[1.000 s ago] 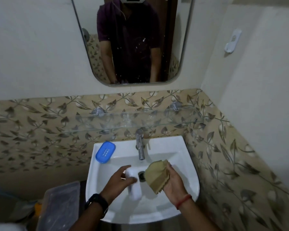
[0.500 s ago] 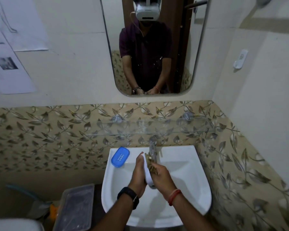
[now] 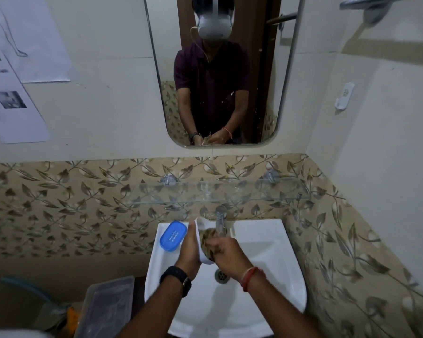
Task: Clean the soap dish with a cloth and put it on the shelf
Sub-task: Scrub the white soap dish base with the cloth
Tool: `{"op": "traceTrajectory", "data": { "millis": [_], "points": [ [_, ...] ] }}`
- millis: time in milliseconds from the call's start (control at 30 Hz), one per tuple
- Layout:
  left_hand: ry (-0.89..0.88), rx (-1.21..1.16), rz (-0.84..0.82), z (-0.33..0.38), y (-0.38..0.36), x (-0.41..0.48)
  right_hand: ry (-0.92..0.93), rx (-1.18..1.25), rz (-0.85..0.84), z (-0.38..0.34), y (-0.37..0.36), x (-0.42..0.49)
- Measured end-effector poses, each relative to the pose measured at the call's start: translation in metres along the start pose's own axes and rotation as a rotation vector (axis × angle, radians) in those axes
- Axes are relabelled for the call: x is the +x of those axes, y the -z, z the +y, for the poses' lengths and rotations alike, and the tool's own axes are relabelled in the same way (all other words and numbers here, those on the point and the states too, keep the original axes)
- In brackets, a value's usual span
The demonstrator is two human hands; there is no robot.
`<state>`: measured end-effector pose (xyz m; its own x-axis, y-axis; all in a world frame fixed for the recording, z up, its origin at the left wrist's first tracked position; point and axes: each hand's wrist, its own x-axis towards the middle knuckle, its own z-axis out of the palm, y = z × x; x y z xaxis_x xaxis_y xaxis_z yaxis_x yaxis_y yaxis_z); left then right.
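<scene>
My left hand (image 3: 190, 250) grips a white soap dish (image 3: 202, 226), held on edge over the white sink (image 3: 261, 242). My right hand (image 3: 226, 252) presses a tan cloth (image 3: 209, 236) into the hollow of the dish. Most of the cloth is hidden between my hand and the dish. A blue slotted soap-dish part (image 3: 173, 235) lies on the sink's back left rim, just left of my left hand. The glass shelf (image 3: 213, 192) runs along the tiled wall above the tap (image 3: 220, 219).
A mirror (image 3: 220, 69) hangs above the shelf, reflecting a person. Papers (image 3: 12, 98) are stuck on the left wall. A clear plastic box (image 3: 105, 306) stands lower left of the sink. The right wall (image 3: 376, 191) is close, with a white hook (image 3: 344, 95).
My hands came together and rose toward the tap; the cloth went from held open beside the dish to pressed inside it. The view tilted upward.
</scene>
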<state>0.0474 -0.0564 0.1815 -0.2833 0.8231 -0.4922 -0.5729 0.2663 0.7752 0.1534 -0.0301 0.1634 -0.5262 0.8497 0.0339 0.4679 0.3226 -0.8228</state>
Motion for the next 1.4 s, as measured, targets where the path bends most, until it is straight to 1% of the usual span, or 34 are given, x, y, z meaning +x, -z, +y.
{"op": "traceTrajectory", "data": {
  "millis": [33,67,100,133,167,233,267,300,367,400,467,533,567,633,667,700,733,767,800,900,967,1000,1033,1067,1133,1167,1200,1267,1300,1333,1400],
  "points": [
    [-0.005,0.016,0.012,0.0,0.005,0.009,0.02,-0.097,-0.08,0.002,0.002,-0.001],
    [-0.011,0.046,0.035,0.0,0.008,0.016,0.017,-0.159,-0.11,0.008,0.001,0.0],
    [-0.034,0.089,0.057,-0.002,0.008,0.02,-0.005,-0.181,-0.089,0.011,-0.002,0.001],
    [-0.052,0.116,0.06,-0.003,0.006,0.019,-0.05,-0.157,-0.029,0.013,-0.01,0.003],
    [-0.076,0.139,0.03,-0.005,0.003,0.016,-0.099,-0.098,0.049,0.011,-0.017,0.004],
    [-0.119,0.185,0.026,-0.009,-0.005,0.006,-0.152,0.001,0.243,0.002,-0.025,0.007],
    [-0.145,0.174,0.011,-0.009,-0.01,-0.001,-0.17,0.064,0.315,-0.001,-0.025,0.011],
    [-0.152,0.162,-0.011,-0.01,-0.012,-0.004,-0.182,0.148,0.346,-0.005,-0.023,0.013],
    [-0.141,0.143,-0.023,-0.009,-0.015,-0.002,-0.17,0.227,0.351,-0.004,-0.019,0.015],
    [-0.133,0.147,-0.017,-0.004,-0.015,-0.002,-0.14,0.223,0.317,-0.001,-0.017,0.014],
    [-0.104,0.167,-0.015,0.002,-0.011,0.001,-0.078,0.157,0.214,0.015,-0.015,0.011],
    [-0.103,0.169,-0.001,0.006,-0.008,0.0,-0.063,0.051,0.13,0.028,-0.017,0.005],
    [-0.11,0.182,0.017,0.004,-0.007,0.002,-0.087,0.013,0.137,0.03,-0.019,0.003],
    [-0.118,0.199,0.024,-0.001,-0.012,-0.004,-0.187,0.026,0.245,0.024,-0.024,0.005],
    [-0.127,0.213,0.036,-0.003,-0.016,-0.01,-0.269,0.091,0.322,0.017,-0.025,0.01],
    [-0.131,0.207,0.044,-0.005,-0.02,-0.012,-0.371,0.214,0.399,0.009,-0.024,0.016],
    [-0.121,0.197,0.055,-0.004,-0.023,-0.017,-0.471,0.39,0.439,0.001,-0.022,0.021],
    [-0.104,0.19,0.063,-0.004,-0.023,-0.017,-0.503,0.534,0.448,-0.003,-0.021,0.024],
    [-0.091,0.181,0.05,-0.001,-0.023,-0.017,-0.449,0.585,0.427,-0.007,-0.018,0.024],
    [-0.075,0.157,0.049,0.007,-0.011,-0.004,-0.201,0.413,0.232,-0.009,-0.007,0.006],
    [-0.076,0.202,0.053,0.007,-0.005,-0.001,-0.136,0.212,0.149,-0.005,0.001,-0.002],
    [-0.08,0.221,0.066,0.005,-0.005,-0.001,-0.143,0.135,0.156,-0.004,0.001,-0.003],
    [-0.081,0.235,0.073,0.002,-0.006,-0.003,-0.18,0.088,0.201,-0.003,-0.001,0.001],
    [-0.094,0.261,0.058,-0.002,-0.008,-0.005,-0.246,0.093,0.264,-0.002,-0.004,0.006],
    [-0.09,0.255,0.045,-0.008,-0.013,-0.008,-0.35,0.241,0.35,0.003,-0.012,0.017],
    [-0.088,0.239,0.062,-0.008,-0.013,-0.009,-0.328,0.296,0.343,0.005,-0.016,0.019],
    [-0.09,0.22,0.076,-0.006,-0.011,-0.009,-0.28,0.287,0.304,0.007,-0.018,0.018],
    [-0.084,0.214,0.083,-0.001,-0.007,-0.004,-0.202,0.206,0.213,0.009,-0.019,0.01],
    [-0.074,0.203,0.089,0.0,-0.005,-0.002,-0.191,0.158,0.185,0.011,-0.019,0.006],
    [-0.074,0.195,0.086,-0.003,-0.004,0.001,-0.208,0.123,0.193,0.011,-0.019,0.005],
    [-0.092,0.214,0.071,-0.011,-0.008,0.002,-0.294,0.129,0.315,0.007,-0.022,0.007]
  ]
}}
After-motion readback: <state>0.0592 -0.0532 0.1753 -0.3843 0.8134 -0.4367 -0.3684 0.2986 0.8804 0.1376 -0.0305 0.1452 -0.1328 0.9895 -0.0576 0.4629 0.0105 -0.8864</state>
